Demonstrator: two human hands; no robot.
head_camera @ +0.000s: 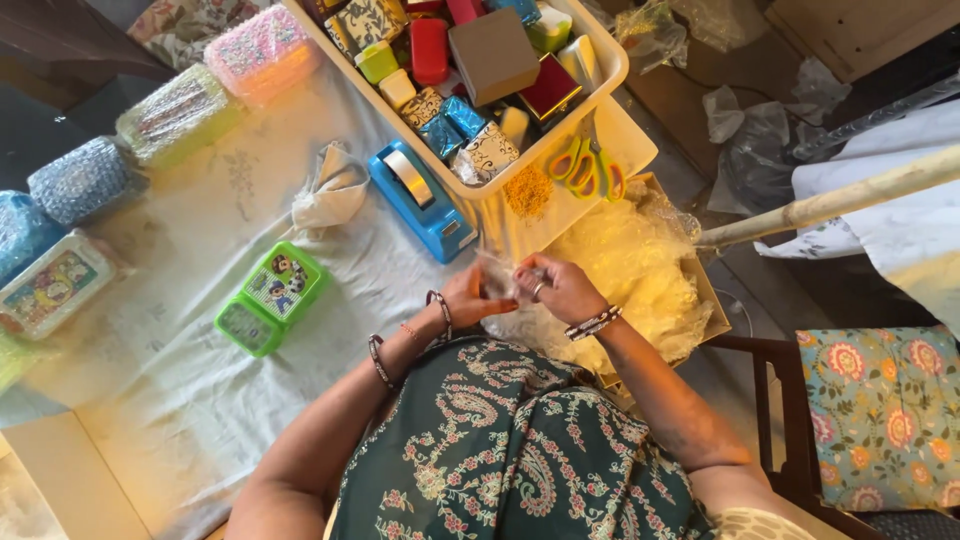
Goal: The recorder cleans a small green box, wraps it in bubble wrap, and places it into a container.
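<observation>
Hands: left hand and right hand meet just below the blue tape dispenser, fingers of both closed on a small piece of clear plastic wrap pinched between them.
Plastic wrap: thin and see-through, held at the near side of the tape dispenser, above the white cloth; its exact shape is hard to make out.
Wrists: dark bangles on the left, a beaded bracelet on the right, a ring on one right finger.
Tape dispenser: blue, with a roll of tape on top, lying on the cloth and touching the near wall of the white tub.
White tub: beyond the tape dispenser, filled with small wrapped boxes in red, brown, blue, green and patterned paper.
Scissors: orange and green handles, right of the tape dispenser, on the tub's white lid beside a patch of orange bits.
Plastic pile: crumpled clear sheets in a shallow tray, right of the tape dispenser and under the right hand.
Green box: cartoon-printed lid, left of and below the tape dispenser, well apart from the hands.
Wrapped parcels: a row in clear film, far left of the tape dispenser, along the cloth's edge.
</observation>
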